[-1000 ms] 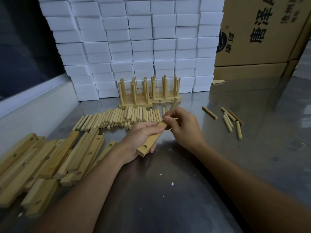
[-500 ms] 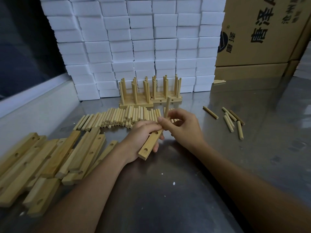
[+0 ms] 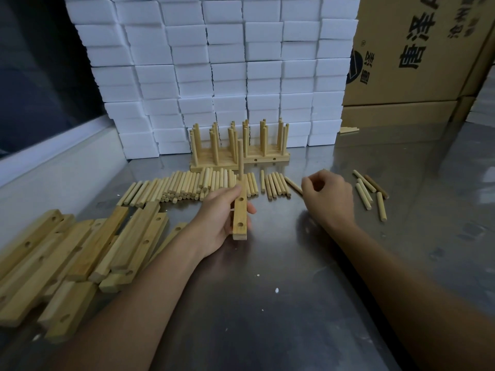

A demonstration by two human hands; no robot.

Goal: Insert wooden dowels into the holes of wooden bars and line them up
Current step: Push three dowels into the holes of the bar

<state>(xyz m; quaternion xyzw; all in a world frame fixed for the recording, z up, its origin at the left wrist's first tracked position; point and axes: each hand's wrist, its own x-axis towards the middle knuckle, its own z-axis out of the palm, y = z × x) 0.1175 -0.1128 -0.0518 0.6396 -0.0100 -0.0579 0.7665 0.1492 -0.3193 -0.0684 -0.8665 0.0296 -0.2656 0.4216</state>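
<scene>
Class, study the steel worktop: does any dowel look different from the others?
Yes. One darker brown dowel lies in the small loose group right of the right hand, unlike the pale dowels in the row.

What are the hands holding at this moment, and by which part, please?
The left hand grips a wooden bar around its middle, one dowel standing in its far end. The right hand holds nothing.
</scene>
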